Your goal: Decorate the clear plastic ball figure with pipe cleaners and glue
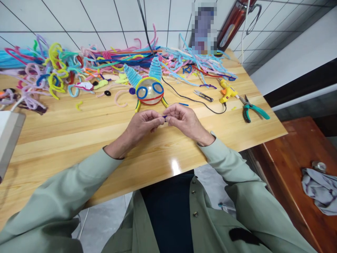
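Between my two hands, over the front part of the wooden table, is a small dark purple piece of pipe cleaner [165, 118], mostly covered by the fingertips. My left hand [146, 123] pinches its left end and my right hand [183, 118] pinches the other. Just behind the hands stands a round figure [149, 92] with a clear dome body, blue ring eyes, a red mouth line, a yellow rim and two light blue fuzzy ears. Its short yellow-green legs rest on the table, and a purple round piece sits at its left side.
Pipe cleaners [105, 63] in many colours heap along the tiled wall. To the right lie thread snips [203, 95], a yellow glue gun [228, 92] with its black cord, and green-handled pliers [252, 109]. A red flask [234, 26] stands at the back right; a white box [10, 140] is at the left.
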{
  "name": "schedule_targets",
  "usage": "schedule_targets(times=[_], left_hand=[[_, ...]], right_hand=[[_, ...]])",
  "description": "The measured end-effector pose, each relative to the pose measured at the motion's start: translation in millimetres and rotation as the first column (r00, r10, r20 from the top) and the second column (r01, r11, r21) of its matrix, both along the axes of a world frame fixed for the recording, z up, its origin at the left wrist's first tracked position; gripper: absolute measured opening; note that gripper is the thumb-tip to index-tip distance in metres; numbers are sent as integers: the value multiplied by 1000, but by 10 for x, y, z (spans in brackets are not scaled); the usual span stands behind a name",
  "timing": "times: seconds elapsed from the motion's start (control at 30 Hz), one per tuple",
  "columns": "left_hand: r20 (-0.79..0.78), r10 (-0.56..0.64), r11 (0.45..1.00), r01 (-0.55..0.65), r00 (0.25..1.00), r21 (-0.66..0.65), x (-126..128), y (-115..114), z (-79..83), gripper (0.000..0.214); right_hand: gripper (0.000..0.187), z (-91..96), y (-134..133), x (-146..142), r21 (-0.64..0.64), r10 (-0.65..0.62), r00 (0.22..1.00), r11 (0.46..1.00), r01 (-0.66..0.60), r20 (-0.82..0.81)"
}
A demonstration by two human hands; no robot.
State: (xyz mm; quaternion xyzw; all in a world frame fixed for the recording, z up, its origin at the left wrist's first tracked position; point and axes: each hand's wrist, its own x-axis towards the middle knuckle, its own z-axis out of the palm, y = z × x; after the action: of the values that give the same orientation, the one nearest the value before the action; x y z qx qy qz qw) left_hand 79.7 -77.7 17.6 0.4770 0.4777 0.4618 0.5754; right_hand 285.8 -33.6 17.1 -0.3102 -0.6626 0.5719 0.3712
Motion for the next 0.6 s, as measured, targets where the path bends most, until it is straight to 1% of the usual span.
schedule_targets(times=[0.1, 0.2, 0.37, 0.6], left_hand=[[57, 77, 997, -77, 995, -16, 38, -13, 4, 45], [120, 135, 991, -132, 984, -33, 75, -32, 7, 46], [127, 121, 993, -120, 985, -11, 94, -49, -3, 44], [78, 98, 994, -102, 992, 38, 62, -50, -38, 41]], right_hand=[[30, -3, -6, -19, -49, -50, 997, 998, 48, -51], [32, -28, -25, -52, -10, -79, 995, 997, 78, -61], [20, -95, -67, -86, 97, -110, 993, 989, 114, -45], [17, -64, -87, -38, 152, -89, 995, 984, 94, -36]])
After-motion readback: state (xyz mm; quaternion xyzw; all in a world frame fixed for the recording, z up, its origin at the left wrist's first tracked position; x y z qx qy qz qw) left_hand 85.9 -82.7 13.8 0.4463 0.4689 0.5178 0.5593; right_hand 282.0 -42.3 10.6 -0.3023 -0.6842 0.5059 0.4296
